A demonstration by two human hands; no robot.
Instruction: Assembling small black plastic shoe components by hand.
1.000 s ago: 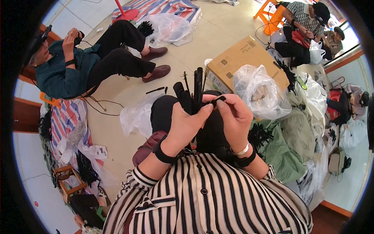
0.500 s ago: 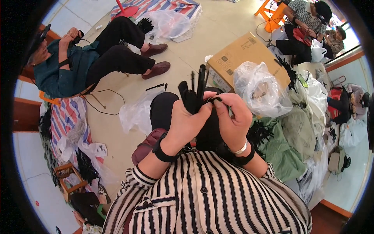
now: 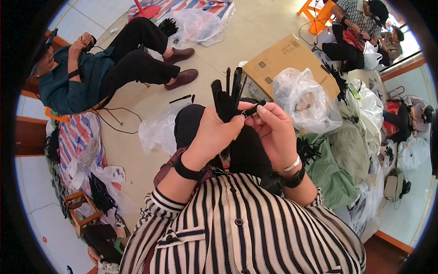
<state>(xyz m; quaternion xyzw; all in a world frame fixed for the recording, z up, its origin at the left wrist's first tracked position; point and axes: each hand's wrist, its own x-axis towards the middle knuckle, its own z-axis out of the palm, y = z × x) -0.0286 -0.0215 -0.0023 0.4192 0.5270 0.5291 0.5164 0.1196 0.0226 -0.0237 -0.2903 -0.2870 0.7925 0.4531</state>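
Note:
My left hand is closed round a bundle of narrow black strips, whose ends stick up above the fingers. They look like straps, but their exact kind is not plain. Between thumb and fingers, my right hand pinches the end of one black strip, which slants up to the right from the left thumb. A small shiny bit shows on that strip near the left thumb. Both hands are close together above my lap, and black lengths hang below the left hand.
Ahead to the right stands a cardboard box with a clear plastic bag against it. Green cloth and more black strips lie at my right. Another person sits at the left; others sit far right. Cables cross the floor.
My right hand has drawn slightly away from the left, and the pinched strip now shows stretched between them. The bundle stands a little higher in view.

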